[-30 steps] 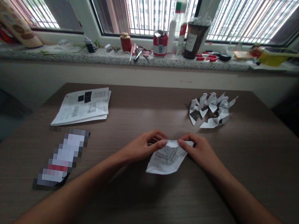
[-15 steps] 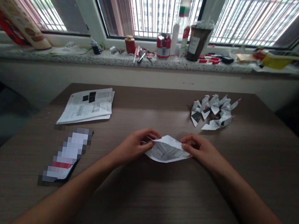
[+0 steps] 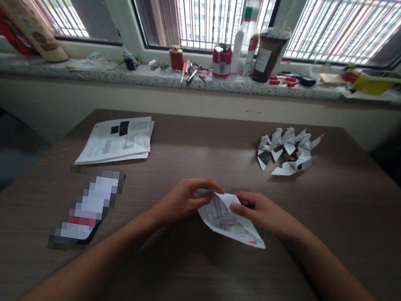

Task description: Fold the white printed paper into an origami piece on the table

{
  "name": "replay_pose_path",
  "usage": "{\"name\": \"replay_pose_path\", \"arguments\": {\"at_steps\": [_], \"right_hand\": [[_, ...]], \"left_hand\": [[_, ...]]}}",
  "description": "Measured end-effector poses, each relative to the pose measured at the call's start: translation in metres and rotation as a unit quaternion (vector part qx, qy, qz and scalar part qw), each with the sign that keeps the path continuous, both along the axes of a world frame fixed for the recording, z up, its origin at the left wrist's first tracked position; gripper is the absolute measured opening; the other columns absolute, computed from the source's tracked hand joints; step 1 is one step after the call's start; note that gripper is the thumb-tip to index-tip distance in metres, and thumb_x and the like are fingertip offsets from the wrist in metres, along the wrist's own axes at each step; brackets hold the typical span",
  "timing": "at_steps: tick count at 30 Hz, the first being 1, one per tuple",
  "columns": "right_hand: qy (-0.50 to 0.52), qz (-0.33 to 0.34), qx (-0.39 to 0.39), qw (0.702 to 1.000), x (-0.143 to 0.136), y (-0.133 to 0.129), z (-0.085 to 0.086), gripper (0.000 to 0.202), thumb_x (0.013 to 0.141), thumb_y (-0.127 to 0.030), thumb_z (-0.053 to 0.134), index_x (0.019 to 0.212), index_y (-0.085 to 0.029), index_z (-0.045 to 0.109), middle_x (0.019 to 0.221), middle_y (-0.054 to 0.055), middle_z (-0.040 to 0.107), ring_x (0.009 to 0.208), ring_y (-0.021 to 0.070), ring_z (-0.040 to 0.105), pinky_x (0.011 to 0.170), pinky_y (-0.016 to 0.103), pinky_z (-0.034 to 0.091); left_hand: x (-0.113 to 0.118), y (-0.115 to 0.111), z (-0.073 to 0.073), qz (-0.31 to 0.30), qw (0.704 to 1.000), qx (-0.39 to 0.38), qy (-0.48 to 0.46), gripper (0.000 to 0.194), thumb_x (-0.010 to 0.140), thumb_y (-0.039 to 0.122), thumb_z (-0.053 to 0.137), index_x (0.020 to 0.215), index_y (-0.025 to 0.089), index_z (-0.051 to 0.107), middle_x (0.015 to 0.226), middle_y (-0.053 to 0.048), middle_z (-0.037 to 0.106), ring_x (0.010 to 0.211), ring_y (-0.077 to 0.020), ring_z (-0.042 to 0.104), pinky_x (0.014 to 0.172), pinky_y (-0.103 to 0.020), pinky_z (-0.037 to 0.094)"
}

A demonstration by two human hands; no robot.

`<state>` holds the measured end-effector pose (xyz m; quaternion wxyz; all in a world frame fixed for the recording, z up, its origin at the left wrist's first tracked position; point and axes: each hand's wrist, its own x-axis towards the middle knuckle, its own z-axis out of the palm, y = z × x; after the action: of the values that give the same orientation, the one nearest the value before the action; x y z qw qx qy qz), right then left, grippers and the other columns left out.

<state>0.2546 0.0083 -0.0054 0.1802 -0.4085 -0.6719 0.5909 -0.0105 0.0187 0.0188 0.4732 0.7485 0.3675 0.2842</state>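
Observation:
Between my two hands is a folded sheet of printed paper (image 3: 225, 220), raised a little above the table, one pointed corner with a red mark reaching toward the lower right. My left hand (image 3: 191, 198) pinches its upper left part between thumb and fingers. The thumb of my right hand (image 3: 261, 211) presses on the paper's upper right side, its fingers behind the sheet and partly hidden. Farther back on the right stands a ring of folded paper pieces (image 3: 288, 146), made of similar printed paper.
A stack of printed sheets (image 3: 117, 140) lies at the back left of the brown table (image 3: 166, 281). Nearer me is a phone (image 3: 90, 207) with a blurred-out screen. Along the windowsill (image 3: 150, 80) stand a red can (image 3: 222, 60), bottles, a dark drink cup (image 3: 269, 55) and a yellow basket (image 3: 374, 85).
The paper has turned and tilted, so its right corner now points down toward me. My right hand has shifted left and slightly nearer, closer to my left hand.

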Motion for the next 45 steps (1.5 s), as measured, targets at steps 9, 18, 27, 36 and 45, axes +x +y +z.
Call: {"name": "replay_pose_path", "arguments": {"at_steps": [9,18,27,36,45], "right_hand": [[0.070,-0.066,-0.061,0.993,-0.006,-0.007,0.001,0.032,0.093,-0.045,0.067,0.111,-0.018,0.066,0.099,0.007,0.070,0.082,0.0183,0.064,0.071,0.030,0.051],[0.080,-0.078,-0.054,0.992,-0.008,-0.013,-0.007,0.028,0.094,-0.044,0.067,0.110,-0.021,0.065,0.099,0.005,0.068,0.085,0.0190,0.064,0.072,0.031,0.051],[0.083,-0.049,-0.067,0.993,-0.013,-0.016,-0.003,0.028,0.093,-0.043,0.069,0.105,-0.018,0.064,0.093,0.004,0.068,0.079,0.0165,0.062,0.067,0.028,0.048],[0.086,-0.052,-0.074,0.992,-0.015,-0.019,-0.006,0.027,0.092,-0.040,0.070,0.106,-0.018,0.062,0.095,0.004,0.070,0.081,0.0174,0.065,0.069,0.029,0.049],[0.085,-0.068,-0.072,0.991,-0.018,-0.020,-0.009,0.026,0.090,-0.041,0.071,0.103,-0.020,0.063,0.092,0.004,0.071,0.078,0.0174,0.065,0.067,0.030,0.051]], "left_hand": [[-0.011,0.001,-0.004,0.091,0.993,-0.061,-0.033,0.026,0.095,0.035,0.066,0.115,0.020,0.071,0.109,-0.007,0.073,0.089,-0.0193,0.068,0.076,-0.030,0.054],[-0.006,-0.005,-0.002,0.128,0.978,-0.118,-0.111,0.021,0.095,0.035,0.063,0.100,0.016,0.072,0.093,-0.006,0.072,0.083,-0.0183,0.067,0.078,-0.031,0.055],[-0.008,-0.004,-0.006,0.150,0.980,-0.100,-0.082,0.022,0.094,0.034,0.064,0.104,0.018,0.074,0.090,-0.005,0.071,0.080,-0.0178,0.065,0.072,-0.028,0.051],[0.000,-0.006,-0.009,0.183,0.966,-0.129,-0.131,0.013,0.092,0.029,0.063,0.100,0.021,0.058,0.096,-0.004,0.070,0.083,-0.0178,0.066,0.072,-0.028,0.054],[-0.001,-0.006,-0.010,0.178,0.976,-0.070,-0.103,0.005,0.093,0.025,0.060,0.095,0.020,0.058,0.097,-0.004,0.071,0.087,-0.0178,0.067,0.075,-0.028,0.053]]}}
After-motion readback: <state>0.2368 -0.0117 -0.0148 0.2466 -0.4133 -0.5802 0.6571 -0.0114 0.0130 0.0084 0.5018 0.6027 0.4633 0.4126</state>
